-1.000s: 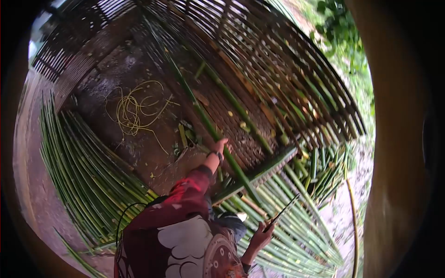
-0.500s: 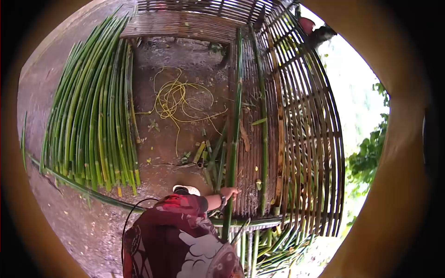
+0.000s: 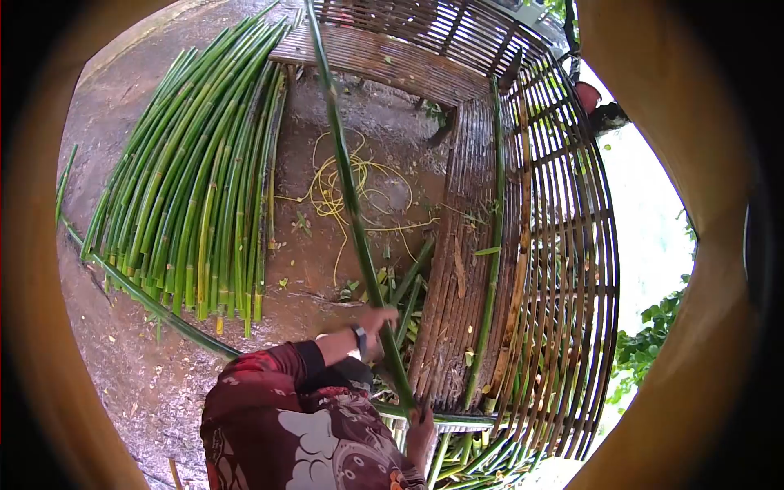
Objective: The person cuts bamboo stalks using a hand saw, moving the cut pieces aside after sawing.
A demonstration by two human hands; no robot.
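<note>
A long green bamboo pole (image 3: 351, 192) runs from the top of the view down to my hands. My left hand (image 3: 376, 323), with a dark band at the wrist, is closed round the pole some way above its near end. Lower and to the right, my right hand (image 3: 420, 429) is closed at the pole's near end. No blade can be made out in it. Beyond the pole, yellow cord (image 3: 331, 192) lies in loose coils on the wet ground.
A pile of green poles (image 3: 192, 180) lies at the left, with a single pole (image 3: 163, 314) across its near ends. On the right stands a slatted bench (image 3: 445, 302) with a tall slatted backrest (image 3: 563, 245). Cut bamboo (image 3: 490, 461) is heaped at the bottom right.
The pole has left the bench and now hangs over the ground to its left. My right hand, earlier holding a long blade, now grips the pole's near end. The view has turned left.
</note>
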